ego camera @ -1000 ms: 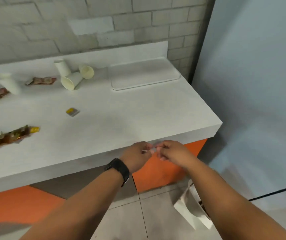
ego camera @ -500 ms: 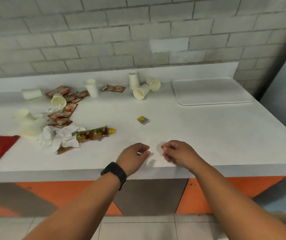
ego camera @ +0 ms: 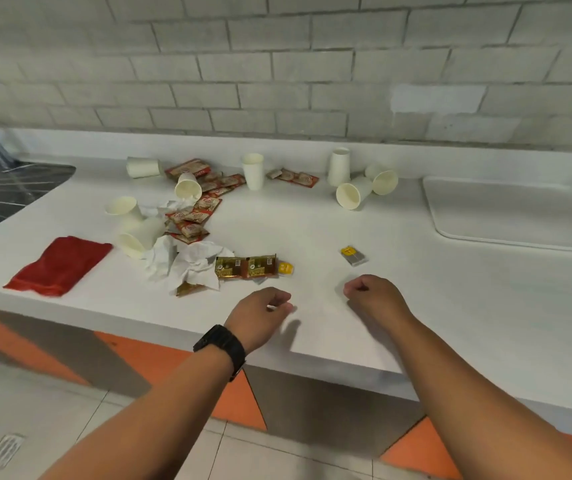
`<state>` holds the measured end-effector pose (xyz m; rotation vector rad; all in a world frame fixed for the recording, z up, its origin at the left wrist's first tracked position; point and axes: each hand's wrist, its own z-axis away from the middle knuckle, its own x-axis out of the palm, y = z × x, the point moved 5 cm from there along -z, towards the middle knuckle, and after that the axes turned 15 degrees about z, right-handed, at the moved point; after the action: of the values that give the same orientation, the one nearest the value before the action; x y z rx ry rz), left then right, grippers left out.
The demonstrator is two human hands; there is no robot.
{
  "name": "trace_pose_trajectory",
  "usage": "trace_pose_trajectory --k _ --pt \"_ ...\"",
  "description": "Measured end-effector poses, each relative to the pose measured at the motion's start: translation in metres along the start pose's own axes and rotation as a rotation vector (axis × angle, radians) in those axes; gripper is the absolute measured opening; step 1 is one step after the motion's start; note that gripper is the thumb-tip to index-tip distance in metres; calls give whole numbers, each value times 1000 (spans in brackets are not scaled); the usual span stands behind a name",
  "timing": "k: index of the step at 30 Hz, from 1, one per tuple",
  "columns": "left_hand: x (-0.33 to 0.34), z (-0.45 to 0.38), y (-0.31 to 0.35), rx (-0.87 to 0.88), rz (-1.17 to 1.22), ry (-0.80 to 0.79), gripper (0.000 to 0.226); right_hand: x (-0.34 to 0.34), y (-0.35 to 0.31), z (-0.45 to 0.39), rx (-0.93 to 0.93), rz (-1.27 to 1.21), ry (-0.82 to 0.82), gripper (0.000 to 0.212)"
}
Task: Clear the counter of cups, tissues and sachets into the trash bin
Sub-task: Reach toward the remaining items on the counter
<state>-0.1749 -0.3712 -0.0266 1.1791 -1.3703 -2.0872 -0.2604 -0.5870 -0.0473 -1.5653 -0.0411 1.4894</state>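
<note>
Stretching wide under both forearms, the smooth white counter carries all the litter beyond the fingertips. Far right of the fingers lies a flat white tray with rounded corners; far left, a steel sink and a soft red cloth. Paper cups, some upright and some tipped, lie well beyond the knuckles, among glossy red sachets. Crumpled tissues and a gold sachet strip sit just ahead of the left hand, its curled fingers pinching a small pale scrap. The right hand is fisted, holding nothing visible, a small yellow-grey packet just past it.
</note>
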Motion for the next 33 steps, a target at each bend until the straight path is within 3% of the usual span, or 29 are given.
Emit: trace_pose_trajectory --k 4,7,11,15,18,25,28,30,33 --pt "-7 -10 -3 -31 12 37 29 -3 7 -34 72 68 108 7" --pt "-16 -22 0 -32 8 84 28 -12 16 -60 146 188 200 35" --pt "-20 -38 2 -9 -35 164 27 -17 17 -93 144 449 152 64" --pt "-24 -55 0 142 -243 251 26 -13 1 -113 55 613 150 51" --pt "-39 -71 -3 138 -416 289 38 -3 -11 -117 20 605 150 37" --pt "-66 -116 -21 -4 -795 -31 72 8 -21 -112 98 477 102 18" --pt "-72 -130 -15 61 -839 -85 75 13 -22 -107 159 352 46 37" --pt "-74 -134 -9 118 -842 -62 69 19 -24 -100 152 308 13 37" --pt "-78 -138 0 187 -823 -38 37 26 -29 -84 152 218 27 22"
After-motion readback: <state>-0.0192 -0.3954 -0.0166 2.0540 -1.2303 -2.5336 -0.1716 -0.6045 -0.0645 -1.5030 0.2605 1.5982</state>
